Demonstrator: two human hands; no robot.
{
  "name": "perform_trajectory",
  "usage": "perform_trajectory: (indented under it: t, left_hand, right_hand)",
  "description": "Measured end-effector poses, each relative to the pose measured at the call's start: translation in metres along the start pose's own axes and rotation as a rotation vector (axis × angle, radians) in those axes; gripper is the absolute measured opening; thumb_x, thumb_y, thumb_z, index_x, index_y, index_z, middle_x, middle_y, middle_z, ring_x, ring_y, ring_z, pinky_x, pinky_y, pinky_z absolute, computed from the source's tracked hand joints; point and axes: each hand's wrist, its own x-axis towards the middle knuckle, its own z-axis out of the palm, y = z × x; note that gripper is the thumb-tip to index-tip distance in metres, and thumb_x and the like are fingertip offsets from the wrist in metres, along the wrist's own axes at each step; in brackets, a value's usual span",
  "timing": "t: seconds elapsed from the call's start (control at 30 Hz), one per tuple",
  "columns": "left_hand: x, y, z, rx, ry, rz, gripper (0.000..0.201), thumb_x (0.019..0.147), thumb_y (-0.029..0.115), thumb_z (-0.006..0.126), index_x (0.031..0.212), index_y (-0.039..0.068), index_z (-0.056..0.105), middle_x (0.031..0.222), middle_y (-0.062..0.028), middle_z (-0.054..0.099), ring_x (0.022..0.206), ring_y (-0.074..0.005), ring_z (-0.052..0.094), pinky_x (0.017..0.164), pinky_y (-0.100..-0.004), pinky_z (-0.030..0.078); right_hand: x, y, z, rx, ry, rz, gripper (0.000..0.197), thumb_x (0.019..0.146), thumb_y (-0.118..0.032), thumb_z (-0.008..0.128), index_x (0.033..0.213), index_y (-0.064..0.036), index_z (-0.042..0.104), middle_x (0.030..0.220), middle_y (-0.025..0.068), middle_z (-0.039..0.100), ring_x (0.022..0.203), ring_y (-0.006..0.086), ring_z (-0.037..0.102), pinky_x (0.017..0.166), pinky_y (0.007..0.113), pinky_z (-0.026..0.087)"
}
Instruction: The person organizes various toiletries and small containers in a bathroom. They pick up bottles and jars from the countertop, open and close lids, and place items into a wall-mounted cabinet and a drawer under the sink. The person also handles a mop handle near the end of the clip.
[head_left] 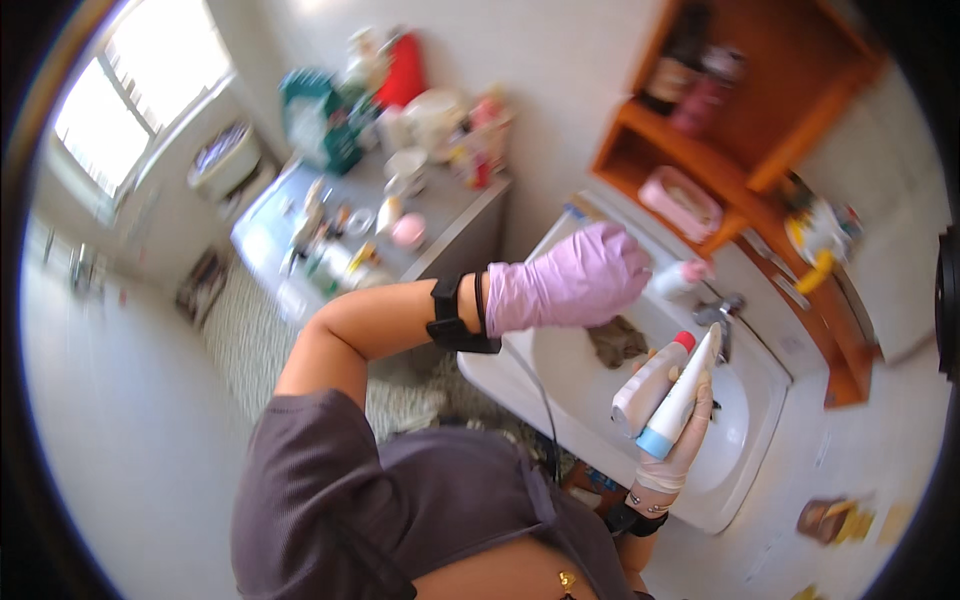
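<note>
Containers (682, 398) in right hand (688, 442) (half-curled)

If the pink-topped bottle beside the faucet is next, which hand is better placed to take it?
Probably the left hand: it is nearer the pink-topped bottle and shows nothing in its grasp, while the right hand already holds a white tube and a red-capped container.

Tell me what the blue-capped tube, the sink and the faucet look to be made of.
Blue-capped tube: probably soft plastic, satin, given the smooth body tapering to a flat end; laminate is possible.
Sink: likely glazed ceramic, judging by its smooth, white, rounded surface, though acrylic could look similar.
Faucet: apparently shiny metal, from its silver-grey tone, perhaps chrome-plated.
</note>
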Motion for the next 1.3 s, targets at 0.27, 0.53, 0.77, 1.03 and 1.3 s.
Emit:
perform_trajectory:
  t: [0.27, 0.53, 0.77, 1.03, 1.3]
  left_hand:
    - [-0.235, 0.041, -0.019, -0.253, -0.331, -0.836, 0.017, 0.087, 0.025, 0.06, 0.091, 0.012, 0.069, 0.077, -0.0107, 0.063, 0.079, -0.0309, 0.063, 0.072, -0.044, 0.05]
    - [-0.4, -0.027, 0.006, 0.004, 0.46, -1.702, 0.082, 0.071, 0.02, 0.084, 0.139, 0.003, 0.04, 0.134, -0.0172, 0.047, 0.126, -0.0312, 0.045, 0.109, -0.0376, 0.036]
    - [-0.438, -0.108, 0.044, -0.167, 0.738, -1.658, 0.074, 0.074, 0.012, 0.077, 0.138, 0.001, 0.041, 0.126, -0.0163, 0.053, 0.117, -0.0281, 0.054, 0.102, -0.0379, 0.041]
    - [-0.346, -0.108, 0.001, -0.123, 0.891, -1.4, 0.068, 0.076, 0.01, 0.081, 0.134, 0.003, 0.046, 0.124, -0.0118, 0.058, 0.113, -0.024, 0.056, 0.101, -0.0359, 0.043]
    - [-0.01, -0.082, -0.051, -0.689, 0.787, -0.605, 0.068, 0.068, 0.008, 0.083, 0.128, 0.004, 0.052, 0.118, -0.0109, 0.057, 0.109, -0.0217, 0.057, 0.095, -0.0352, 0.048]
  right_hand:
    - [0.029, 0.036, 0.052, -0.337, -0.018, -0.024, 0.056, 0.101, -0.043, 0.04, 0.141, -0.0033, 0.039, 0.127, 0.0144, 0.056, 0.11, 0.029, 0.058, 0.1, 0.04, 0.045]
    - [0.035, 0.087, 0.085, -0.28, -0.051, 0.153, 0.059, 0.1, -0.041, 0.044, 0.146, -0.0059, 0.032, 0.129, 0.0174, 0.054, 0.117, 0.0338, 0.056, 0.104, 0.044, 0.044]
    - [0.027, 0.094, 0.096, -0.218, -0.074, 0.141, 0.062, 0.095, -0.043, 0.052, 0.144, -0.008, 0.037, 0.126, 0.0167, 0.055, 0.112, 0.0349, 0.058, 0.1, 0.045, 0.046]
    - [0.005, 0.059, 0.049, -0.098, 0.11, -0.023, 0.058, 0.093, -0.04, 0.056, 0.138, -0.005, 0.043, 0.117, 0.0161, 0.06, 0.105, 0.0332, 0.061, 0.096, 0.044, 0.049]
    - [0.001, 0.038, 0.002, 0.07, 0.065, -0.048, 0.046, 0.093, -0.031, 0.057, 0.127, -0.0017, 0.05, 0.113, 0.0143, 0.062, 0.103, 0.0301, 0.062, 0.094, 0.042, 0.051]
